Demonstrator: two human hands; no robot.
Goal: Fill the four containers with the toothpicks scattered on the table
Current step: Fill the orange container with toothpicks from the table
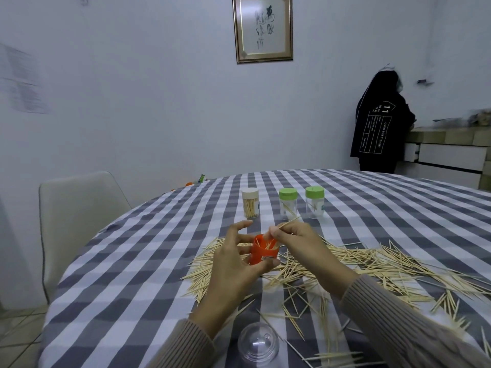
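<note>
The left hand (233,261) curls its fingers around the small orange plastic container (263,252); the right hand (297,240) pinches one thin wooden toothpick (288,223) above it. Three lidded jars stand behind: one white-capped jar (250,202) and two green-capped jars (288,204). Uncounted scattered toothpicks (372,264) lie on the checked tabletop (132,261).

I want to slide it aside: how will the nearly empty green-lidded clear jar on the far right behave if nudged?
The green-lidded clear jar holds few toothpicks, so it is probably light. Tall and narrow, it may tip, then roll.
</note>
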